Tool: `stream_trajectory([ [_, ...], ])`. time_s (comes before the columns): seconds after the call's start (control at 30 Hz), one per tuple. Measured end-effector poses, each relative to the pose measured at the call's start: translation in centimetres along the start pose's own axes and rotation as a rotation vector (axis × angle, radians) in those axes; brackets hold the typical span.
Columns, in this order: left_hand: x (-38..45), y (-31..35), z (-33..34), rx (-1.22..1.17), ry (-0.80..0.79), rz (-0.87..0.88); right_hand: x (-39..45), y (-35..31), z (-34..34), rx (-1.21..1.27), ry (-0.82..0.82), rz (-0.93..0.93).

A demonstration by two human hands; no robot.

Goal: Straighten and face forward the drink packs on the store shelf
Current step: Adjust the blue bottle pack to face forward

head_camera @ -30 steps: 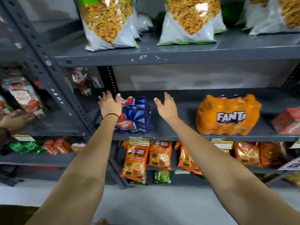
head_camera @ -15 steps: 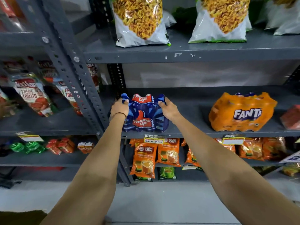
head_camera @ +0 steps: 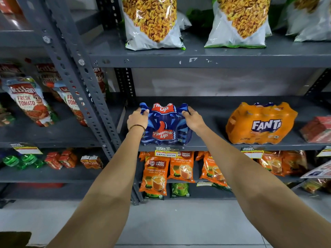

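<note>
Your left hand [head_camera: 137,118] and right hand [head_camera: 193,119] gripped the blue Thums Up pack [head_camera: 165,124] by its top corners, logo squared forward at the shelf's [head_camera: 211,145] front edge, while the orange Fanta pack [head_camera: 260,122] to its right sat slightly askew, apparently untouched.

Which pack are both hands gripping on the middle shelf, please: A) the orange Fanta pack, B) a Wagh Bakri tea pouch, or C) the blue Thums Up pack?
C: the left hand and right hand clasp the top corners of the blue Thums Up pack.
</note>
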State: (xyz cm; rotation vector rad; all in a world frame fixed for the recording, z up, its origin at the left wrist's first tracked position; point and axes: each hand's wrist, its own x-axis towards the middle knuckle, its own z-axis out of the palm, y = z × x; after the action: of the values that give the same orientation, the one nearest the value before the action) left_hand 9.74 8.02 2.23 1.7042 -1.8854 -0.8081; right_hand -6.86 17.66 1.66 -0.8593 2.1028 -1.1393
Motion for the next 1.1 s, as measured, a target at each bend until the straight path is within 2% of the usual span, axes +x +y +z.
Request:
stream_trajectory([
  [1.1,0.0,0.4,0.7,0.007,-0.028,0.053,0.1,0.5,-0.9,-0.006,0.033,-0.022],
])
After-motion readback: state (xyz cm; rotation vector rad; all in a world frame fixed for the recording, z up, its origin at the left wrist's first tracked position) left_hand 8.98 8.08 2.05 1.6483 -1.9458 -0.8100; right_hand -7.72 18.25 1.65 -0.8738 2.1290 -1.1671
